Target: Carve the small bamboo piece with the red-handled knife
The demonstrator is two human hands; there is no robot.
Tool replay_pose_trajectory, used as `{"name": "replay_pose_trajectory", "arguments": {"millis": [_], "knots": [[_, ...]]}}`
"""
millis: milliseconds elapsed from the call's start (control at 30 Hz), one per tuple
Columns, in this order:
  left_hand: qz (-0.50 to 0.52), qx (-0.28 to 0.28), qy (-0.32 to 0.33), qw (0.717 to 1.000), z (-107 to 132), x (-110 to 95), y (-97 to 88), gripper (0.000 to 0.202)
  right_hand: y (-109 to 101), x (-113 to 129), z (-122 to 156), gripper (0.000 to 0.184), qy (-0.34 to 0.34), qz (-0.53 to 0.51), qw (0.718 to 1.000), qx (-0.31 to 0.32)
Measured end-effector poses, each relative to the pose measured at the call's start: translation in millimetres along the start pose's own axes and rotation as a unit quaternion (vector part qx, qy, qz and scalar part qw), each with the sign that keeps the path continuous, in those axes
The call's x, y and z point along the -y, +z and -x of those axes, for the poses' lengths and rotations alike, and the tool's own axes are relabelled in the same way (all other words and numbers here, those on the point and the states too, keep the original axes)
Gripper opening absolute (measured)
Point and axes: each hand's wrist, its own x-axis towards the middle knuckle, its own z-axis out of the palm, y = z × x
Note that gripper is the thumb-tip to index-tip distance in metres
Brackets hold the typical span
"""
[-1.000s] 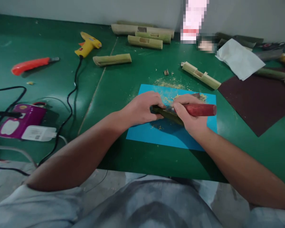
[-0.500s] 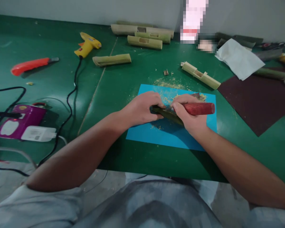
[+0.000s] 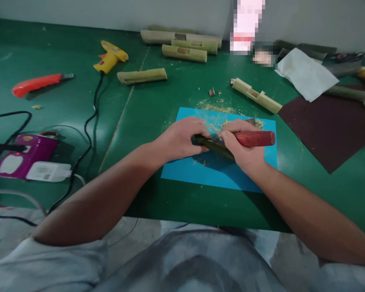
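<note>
My left hand (image 3: pixel 184 138) is closed around the left end of a dark green bamboo piece (image 3: pixel 217 147), held over a blue sheet (image 3: pixel 185 174). My right hand (image 3: pixel 245 146) grips a carving tool with a red wooden handle (image 3: pixel 257 138). The handle points right, and its metal end lies against the bamboo between my hands. Fingers hide most of the blade, so I cannot tell its exact shape. Pale shavings (image 3: pixel 217 107) lie on and behind the sheet.
Cut bamboo tubes (image 3: pixel 185 53) lie along the back, and a notched one (image 3: pixel 255 95) rests behind the sheet. Leftward are a yellow glue gun (image 3: pixel 111 56), a red utility knife (image 3: pixel 38 84) and a purple power strip (image 3: pixel 44 148) with cables. A dark brown sheet (image 3: pixel 325 134) and white paper (image 3: pixel 305 75) lie right.
Both hands keep their grip on the bamboo piece and the carving tool, with hardly any movement. The view has shifted very slightly.
</note>
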Motion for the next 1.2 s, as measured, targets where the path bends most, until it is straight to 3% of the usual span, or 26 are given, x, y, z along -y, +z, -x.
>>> {"name": "replay_pose_trajectory", "arguments": {"millis": [300,633,833,1200], "knots": [[0.003,-0.002,0.003,1.0,0.1,0.4,0.9,0.014,0.3,-0.1,0.5,0.019,-0.001,-0.011,1.0,0.003],[-0.001,0.008,-0.017,1.0,-1.0,-1.6,-0.2,0.014,-1.0,0.2,-1.7,0.039,0.026,0.042,0.999,0.023],[0.005,-0.006,-0.009,1.0,-0.7,-1.2,0.3,0.013,-1.4,2.6,-4.7,0.029,-0.023,0.076,0.995,0.054],[-0.001,0.0,-0.006,1.0,-1.8,-2.1,-0.2,0.009,-3.9,0.1,8.1,0.026,-0.056,0.035,0.997,-0.038]]}}
